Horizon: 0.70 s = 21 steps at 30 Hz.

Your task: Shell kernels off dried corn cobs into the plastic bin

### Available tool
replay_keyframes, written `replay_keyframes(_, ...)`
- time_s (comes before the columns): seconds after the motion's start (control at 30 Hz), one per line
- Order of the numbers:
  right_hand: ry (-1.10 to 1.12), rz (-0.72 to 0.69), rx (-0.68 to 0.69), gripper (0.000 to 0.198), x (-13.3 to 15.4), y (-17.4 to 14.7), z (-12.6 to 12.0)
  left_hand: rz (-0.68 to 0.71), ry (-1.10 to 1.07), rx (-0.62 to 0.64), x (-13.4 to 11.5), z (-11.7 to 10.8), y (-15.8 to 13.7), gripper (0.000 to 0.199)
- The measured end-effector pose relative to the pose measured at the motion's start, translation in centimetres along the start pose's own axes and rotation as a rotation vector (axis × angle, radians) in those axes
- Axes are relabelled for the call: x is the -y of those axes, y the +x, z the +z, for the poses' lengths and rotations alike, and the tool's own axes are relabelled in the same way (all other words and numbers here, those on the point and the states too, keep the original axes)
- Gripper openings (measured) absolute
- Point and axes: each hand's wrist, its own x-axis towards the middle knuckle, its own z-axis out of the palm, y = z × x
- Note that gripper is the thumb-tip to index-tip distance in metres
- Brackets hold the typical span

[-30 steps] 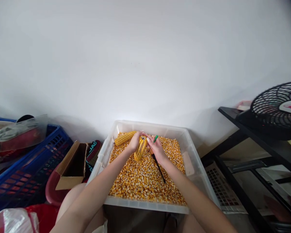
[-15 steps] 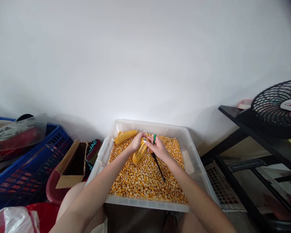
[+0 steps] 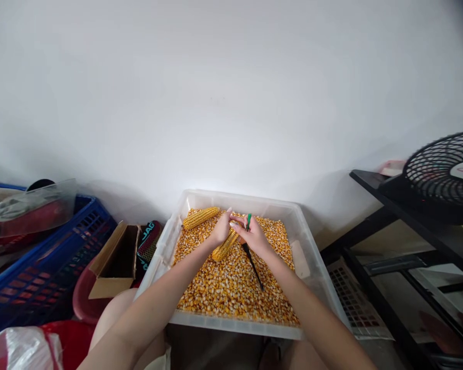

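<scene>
A yellow corn cob (image 3: 225, 247) with its kernels on slants low over the loose corn kernels (image 3: 224, 290) in a clear plastic bin (image 3: 235, 319). My left hand (image 3: 223, 226) is closed around the cob's upper end. My right hand (image 3: 252, 236) meets it there, fingers bent, with the thumb against the cob. A slim tool with a black shaft (image 3: 253, 267) points down from beneath my right hand, and a green piece shows above the fingers; the grip on it is partly hidden. Another whole corn cob (image 3: 200, 218) lies in the bin's far left corner.
To the left are a blue crate (image 3: 50, 262), an open cardboard box (image 3: 113, 262) and a pink basin (image 3: 85, 298). A black fan (image 3: 443, 169) stands on a black rack (image 3: 386, 195) to the right. The white wall (image 3: 231, 103) rises behind the bin.
My hands and the cob's upper end have shifted slightly right, and the cob lies at a flatter slant. The green piece has moved a little right too. The view has shifted slightly.
</scene>
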Motion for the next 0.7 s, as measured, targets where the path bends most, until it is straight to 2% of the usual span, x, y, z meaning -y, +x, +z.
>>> replay_keyframes(0.17,0.109,0.003,-0.01,0.037,-0.2,0.1,0.0,0.031,0.008,-0.081,0.8,0.1,0.2,0.049)
replay_keyframes(0.27,0.138,0.088,-0.042,0.036,0.0,0.1,-0.3,-0.009,-0.011,-0.09,1.1,0.0,0.4,0.05)
replay_keyframes(0.37,0.213,0.157,0.079,0.036,0.4,0.2,-1.1,-0.041,-0.073,-0.08,0.8,-0.1,0.3,0.048)
replay_keyframes(0.47,0.271,0.146,0.226,0.037,0.6,0.3,-1.8,-0.107,-0.157,-0.021,-0.1,-0.1,-0.1,0.051)
replay_keyframes(0.57,0.227,0.107,0.242,0.037,0.6,0.4,-1.9,-0.134,-0.199,0.069,-0.6,-0.1,-0.4,0.056)
replay_keyframes(0.7,0.158,0.085,0.251,0.039,0.5,0.4,-1.8,-0.067,-0.148,-0.005,-0.2,-0.1,-0.2,0.047)
